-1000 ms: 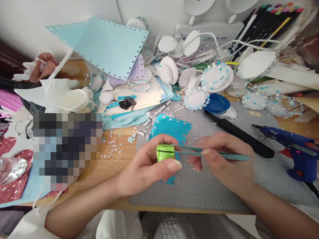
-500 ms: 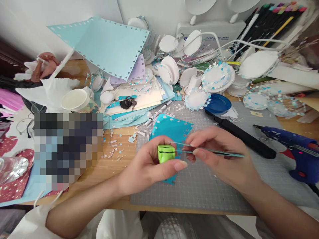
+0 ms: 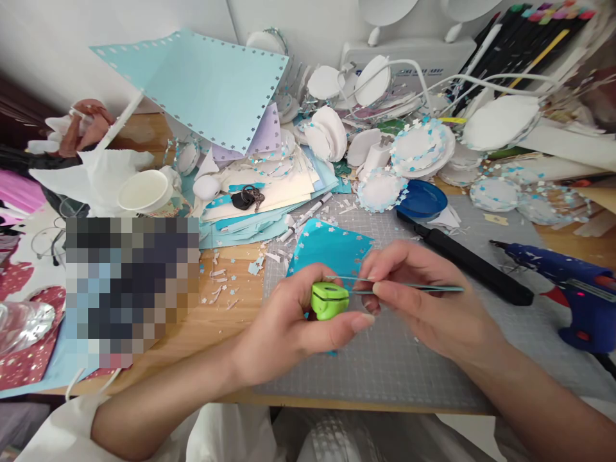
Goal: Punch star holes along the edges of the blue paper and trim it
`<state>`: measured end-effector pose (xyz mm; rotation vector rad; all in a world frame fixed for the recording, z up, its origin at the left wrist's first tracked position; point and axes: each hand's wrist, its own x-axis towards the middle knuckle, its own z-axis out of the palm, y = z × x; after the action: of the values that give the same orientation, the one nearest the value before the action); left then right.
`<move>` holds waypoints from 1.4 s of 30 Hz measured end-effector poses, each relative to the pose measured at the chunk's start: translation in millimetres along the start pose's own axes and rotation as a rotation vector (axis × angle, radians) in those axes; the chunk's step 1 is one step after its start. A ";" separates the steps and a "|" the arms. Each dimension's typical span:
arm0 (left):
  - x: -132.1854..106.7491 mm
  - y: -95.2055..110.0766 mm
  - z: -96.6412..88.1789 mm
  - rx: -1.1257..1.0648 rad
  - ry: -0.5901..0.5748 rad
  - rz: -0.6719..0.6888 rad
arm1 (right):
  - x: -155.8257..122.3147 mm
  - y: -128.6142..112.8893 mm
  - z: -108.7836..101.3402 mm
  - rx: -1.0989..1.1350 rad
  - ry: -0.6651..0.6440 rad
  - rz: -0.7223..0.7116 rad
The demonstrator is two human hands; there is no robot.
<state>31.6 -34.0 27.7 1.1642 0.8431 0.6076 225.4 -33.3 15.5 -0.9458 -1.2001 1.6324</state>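
A small lime-green craft punch (image 3: 330, 300) sits in my left hand (image 3: 293, 321), between the curled fingers and the outstretched thumb. My right hand (image 3: 409, 295) pinches light blue paper (image 3: 433, 288), seen nearly edge-on, between thumb and fingers. The paper's left end reaches close to the punch; whether it is inside the slot I cannot tell. Under both hands lies a bright blue sheet (image 3: 327, 247) with star-shaped holes along its edges, resting on the grey cutting mat (image 3: 385, 378).
At the right are a blue glue gun (image 3: 572, 289) and a long black tool (image 3: 476, 266). A blue dish (image 3: 421, 199) stands behind them. Star-trimmed white discs (image 3: 423, 151) crowd the back, beside paper stacks (image 3: 279, 205) and keys (image 3: 248, 199). A paper cup (image 3: 144, 192) stands at the left.
My left hand has moved slightly right with the punch, which has turned a little. In my right hand the paper has shifted slightly left and lies more level.
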 end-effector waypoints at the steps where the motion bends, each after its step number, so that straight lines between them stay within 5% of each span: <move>1: -0.5 0.3 0.4 -0.021 -0.010 -0.008 | 0.3 -0.8 0.3 0.010 -0.001 0.002; 14: -0.7 0.8 -1.0 -0.017 0.108 0.031 | -6.6 2.1 4.0 -0.044 0.086 -0.070; 31: -1.7 0.7 0.1 -0.022 0.028 0.010 | -4.2 5.4 2.1 -0.014 0.002 -0.014; 42: -1.5 -1.2 -0.3 -0.045 -0.016 -0.005 | -0.1 9.2 12.1 0.300 0.013 0.087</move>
<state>30.6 -35.4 26.9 1.1247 0.8154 0.6094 212.4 -38.4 9.6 -0.8244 -0.8830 1.8117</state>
